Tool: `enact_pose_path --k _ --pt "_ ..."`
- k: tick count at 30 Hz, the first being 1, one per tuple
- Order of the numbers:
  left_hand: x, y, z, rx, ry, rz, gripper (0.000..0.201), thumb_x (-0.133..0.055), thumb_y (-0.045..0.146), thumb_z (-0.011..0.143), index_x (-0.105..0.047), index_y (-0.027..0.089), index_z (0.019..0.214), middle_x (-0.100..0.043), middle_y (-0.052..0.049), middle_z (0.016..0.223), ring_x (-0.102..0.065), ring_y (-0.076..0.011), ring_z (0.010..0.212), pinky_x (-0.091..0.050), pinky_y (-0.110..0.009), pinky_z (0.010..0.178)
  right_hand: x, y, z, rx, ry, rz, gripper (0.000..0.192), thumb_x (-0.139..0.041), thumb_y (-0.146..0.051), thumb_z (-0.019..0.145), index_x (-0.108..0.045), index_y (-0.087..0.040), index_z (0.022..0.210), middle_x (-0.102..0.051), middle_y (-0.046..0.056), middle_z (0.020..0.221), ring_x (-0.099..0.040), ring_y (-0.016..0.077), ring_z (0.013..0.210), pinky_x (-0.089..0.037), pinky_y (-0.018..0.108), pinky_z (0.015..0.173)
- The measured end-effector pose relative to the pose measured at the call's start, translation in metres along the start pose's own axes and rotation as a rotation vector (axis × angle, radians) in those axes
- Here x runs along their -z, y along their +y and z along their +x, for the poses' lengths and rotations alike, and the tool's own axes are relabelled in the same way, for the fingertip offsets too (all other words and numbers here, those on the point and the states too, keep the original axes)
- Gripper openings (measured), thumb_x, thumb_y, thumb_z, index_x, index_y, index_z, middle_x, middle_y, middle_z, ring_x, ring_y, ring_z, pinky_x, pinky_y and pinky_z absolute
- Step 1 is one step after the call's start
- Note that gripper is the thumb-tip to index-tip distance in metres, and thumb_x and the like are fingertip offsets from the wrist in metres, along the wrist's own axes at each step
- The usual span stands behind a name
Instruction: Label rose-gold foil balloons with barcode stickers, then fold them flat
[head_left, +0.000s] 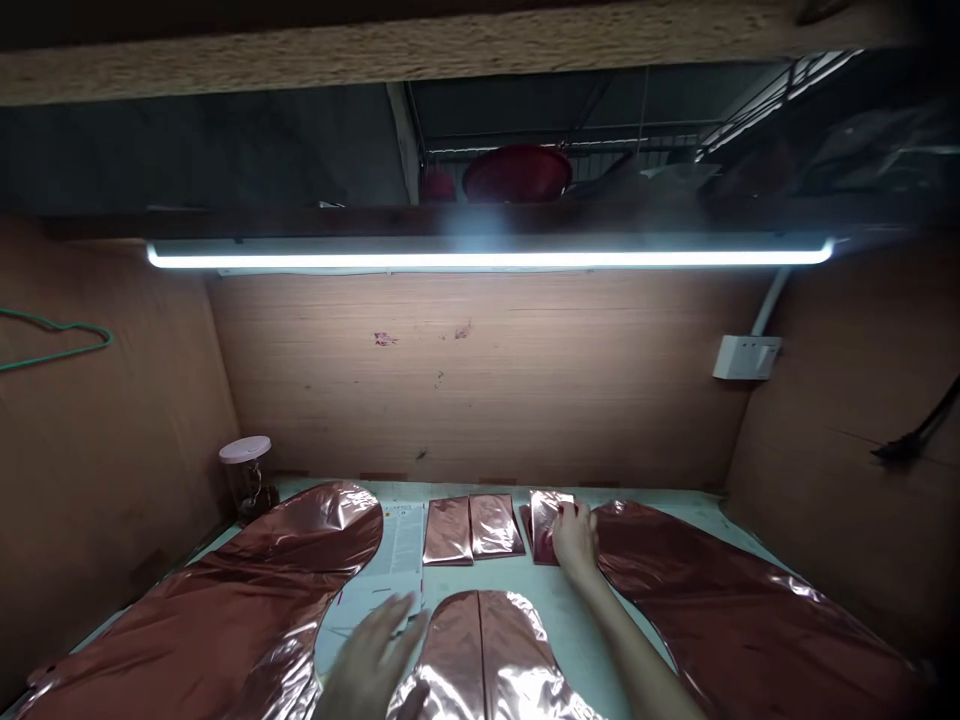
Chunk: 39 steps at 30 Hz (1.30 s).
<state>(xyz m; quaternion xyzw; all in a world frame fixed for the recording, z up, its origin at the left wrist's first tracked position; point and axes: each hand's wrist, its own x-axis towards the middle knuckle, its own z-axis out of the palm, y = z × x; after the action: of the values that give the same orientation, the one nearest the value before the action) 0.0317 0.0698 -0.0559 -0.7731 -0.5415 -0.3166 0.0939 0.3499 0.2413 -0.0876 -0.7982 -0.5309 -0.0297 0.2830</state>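
My right hand (576,542) reaches to the back of the table, its fingers closed on the right edge of a small folded rose-gold foil packet (543,528). Part of another packet shows behind that one's left edge. Two more folded foil packets (448,532) lie side by side to the left. My left hand (371,655), slightly blurred, hovers low with fingers spread and nothing in them. Beside it lies a flat rose-gold foil sheet (480,650) with a rounded top and a centre seam. Large flat foil shapes spread out at left (217,610) and right (720,590).
Printed papers (401,550) lie between the left foil and the packets. A jar with a pink lid (245,450) stands in the back left corner. Wooden panels enclose the table, with a lit tube lamp (487,260) across the back and a white switch box (746,358) at right.
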Motion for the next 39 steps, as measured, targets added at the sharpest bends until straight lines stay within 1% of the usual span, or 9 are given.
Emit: enact_pose_path --k 2,4,7,13,21,27,32,36,39 --pt "-0.036 0.022 0.05 -0.129 -0.152 -0.055 0.037 -0.055 0.04 0.093 -0.059 0.04 0.129 -0.056 0.002 0.14 -0.049 -0.0231 0.131 -0.039 -0.041 0.113 0.0 0.011 0.001 -0.073 0.009 0.004 0.034 -0.057 -0.033 0.097 -0.056 -0.02 0.128 -0.053 0.011 0.136 -0.056 0.0247 0.117 -0.049 0.047 0.097" --pt "-0.077 0.046 0.098 -0.106 -0.483 -0.129 0.046 -0.044 0.034 0.096 -0.049 0.032 0.142 -0.043 -0.001 0.152 -0.035 -0.027 0.142 -0.021 -0.05 0.121 -0.004 0.018 0.0 -0.1 -0.008 0.02 0.034 -0.057 -0.032 0.097 -0.056 -0.021 0.129 -0.056 0.01 0.133 -0.058 0.0237 0.115 -0.05 0.046 0.096" --pt "-0.132 0.075 0.145 -0.067 -0.606 -0.153 0.053 -0.039 0.039 0.096 -0.045 0.022 0.146 -0.045 -0.008 0.151 -0.035 -0.0292 0.142 -0.02 -0.053 0.12 -0.013 0.021 0.0 -0.121 -0.043 0.049 0.033 -0.057 -0.029 0.097 -0.056 -0.021 0.128 -0.058 0.009 0.129 -0.059 0.0232 0.114 -0.051 0.045 0.096" --pt "-0.185 0.085 0.149 -0.007 -0.64 -0.147 0.069 -0.037 0.045 0.092 -0.03 0.012 0.152 -0.038 -0.013 0.155 -0.027 -0.0294 0.146 -0.009 -0.053 0.121 -0.025 0.021 0.013 -0.174 -0.174 0.102 0.032 -0.057 -0.035 0.097 -0.058 -0.017 0.123 -0.063 0.008 0.118 -0.065 0.0196 0.099 -0.056 0.041 0.086" --pt "-0.199 0.086 0.146 -0.025 -0.656 -0.087 0.067 -0.022 0.029 0.092 -0.014 0.013 0.157 -0.025 -0.007 0.161 -0.016 -0.0234 0.151 0.001 -0.053 0.121 -0.025 0.019 0.012 -0.102 -0.258 0.032 0.037 -0.055 -0.038 0.098 -0.055 -0.021 0.13 -0.058 0.01 0.13 -0.061 0.0225 0.11 -0.052 0.045 0.094" --pt "-0.208 0.093 0.146 -0.076 -0.677 -0.068 0.073 -0.024 0.033 0.09 -0.007 0.011 0.157 -0.002 -0.007 0.164 -0.001 -0.0264 0.152 0.002 -0.056 0.12 -0.018 0.023 0.001 0.265 -0.363 -0.026 0.05 -0.034 -0.032 0.102 -0.037 -0.025 0.151 -0.027 0.006 0.161 -0.018 0.0243 0.15 -0.017 0.038 0.12" --pt "-0.205 0.097 0.147 -0.118 -0.72 -0.052 0.075 -0.025 0.036 0.089 -0.008 0.006 0.156 0.0 -0.009 0.163 0.003 -0.0268 0.152 0.002 -0.053 0.121 -0.021 0.027 0.0 0.432 -0.45 -0.04 0.054 -0.031 -0.037 0.099 -0.033 -0.029 0.153 -0.016 0.003 0.164 -0.007 0.0279 0.152 -0.01 0.042 0.12" --pt "-0.18 0.109 0.153 -0.124 -0.753 -0.048 0.078 -0.032 0.036 0.087 -0.013 0.001 0.154 -0.006 -0.015 0.163 0.0 -0.0312 0.152 0.004 -0.055 0.12 -0.023 0.028 0.004 0.457 -0.452 -0.071 0.055 -0.031 -0.046 0.099 -0.034 -0.031 0.152 -0.017 0.004 0.164 -0.007 0.0291 0.152 -0.01 0.044 0.119" --pt "-0.127 0.094 0.135 -0.142 -0.706 -0.074 0.087 -0.047 0.04 0.082 -0.01 0.017 0.157 -0.001 -0.007 0.164 0.003 -0.0307 0.152 0.005 -0.055 0.12 -0.024 0.027 0.009 0.429 -0.425 -0.114 0.054 -0.031 -0.047 0.098 -0.035 -0.034 0.151 -0.023 0.005 0.163 -0.012 0.0298 0.151 -0.008 0.049 0.118"
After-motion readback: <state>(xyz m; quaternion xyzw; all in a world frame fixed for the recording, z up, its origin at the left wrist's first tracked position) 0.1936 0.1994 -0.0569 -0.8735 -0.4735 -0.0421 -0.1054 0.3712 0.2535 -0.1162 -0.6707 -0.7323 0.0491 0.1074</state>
